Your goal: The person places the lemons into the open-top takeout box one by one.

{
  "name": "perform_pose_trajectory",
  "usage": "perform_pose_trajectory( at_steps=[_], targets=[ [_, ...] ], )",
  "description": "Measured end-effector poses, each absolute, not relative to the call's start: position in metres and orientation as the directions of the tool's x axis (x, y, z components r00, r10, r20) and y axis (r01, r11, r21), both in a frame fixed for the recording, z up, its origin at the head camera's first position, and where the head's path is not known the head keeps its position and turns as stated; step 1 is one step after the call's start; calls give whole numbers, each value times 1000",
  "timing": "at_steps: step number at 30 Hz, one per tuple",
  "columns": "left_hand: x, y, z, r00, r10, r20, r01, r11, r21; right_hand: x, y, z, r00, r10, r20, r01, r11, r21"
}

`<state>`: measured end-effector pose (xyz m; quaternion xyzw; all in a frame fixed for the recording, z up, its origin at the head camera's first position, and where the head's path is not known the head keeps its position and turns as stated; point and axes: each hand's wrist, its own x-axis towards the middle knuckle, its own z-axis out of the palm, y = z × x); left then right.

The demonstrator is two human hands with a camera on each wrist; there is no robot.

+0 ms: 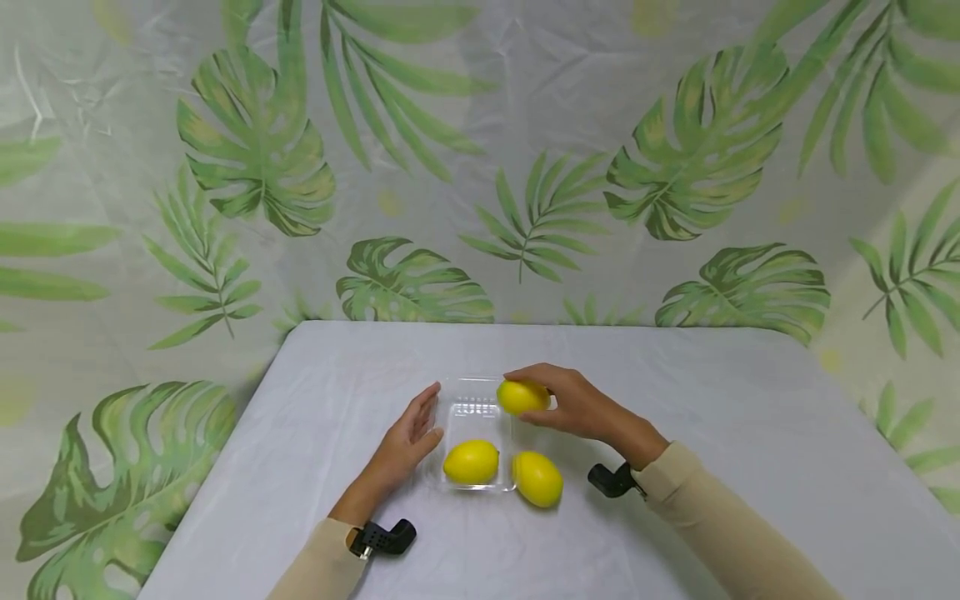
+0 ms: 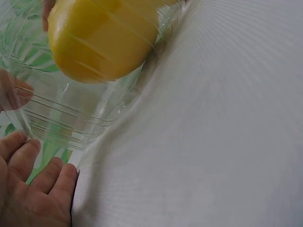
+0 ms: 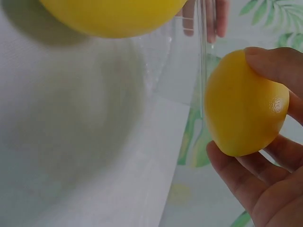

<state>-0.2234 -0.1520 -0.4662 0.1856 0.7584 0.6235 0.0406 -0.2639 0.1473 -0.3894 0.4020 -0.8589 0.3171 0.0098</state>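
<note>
My right hand (image 1: 573,402) grips a lemon (image 1: 519,397) between thumb and fingers at the far right rim of a clear plastic container (image 1: 476,408). The right wrist view shows this lemon (image 3: 244,104) beside the container's upright edge. A second lemon (image 1: 471,462) lies inside the container at its near end. Just outside the near right corner, a third lemon (image 1: 538,479) rests on the table. Along the container's left side, my left hand (image 1: 405,437) has its fingers extended, fingertips right at the clear wall in the left wrist view.
A white cloth covers the table (image 1: 360,358). Behind it hangs a leaf-patterned sheet (image 1: 562,100). A black wrist camera (image 1: 386,537) sits on the left wrist, and another black camera (image 1: 611,481) on the right.
</note>
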Motion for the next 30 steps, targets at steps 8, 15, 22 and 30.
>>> perform_pose_trajectory(
  at_steps=[8, 15, 22, 30],
  targets=[
    [-214, -153, -444, -932, 325, 159, 225, 178, 958, -267, 131, -387, -630, -716, 299, -736, 428, -524],
    [-215, -152, -446, -933, 338, 127, 203, 198, 959, -266, 123, -390, -614, -735, 288, -742, 411, -530],
    [-226, -152, -468, -931, 325, 167, 233, 174, 957, -264, 113, -392, -591, -762, 265, -748, 395, -534],
    [-231, -153, -480, -935, 308, 173, 236, 181, 955, -261, 105, -395, -581, -773, 253, -753, 393, -528]
  ],
)
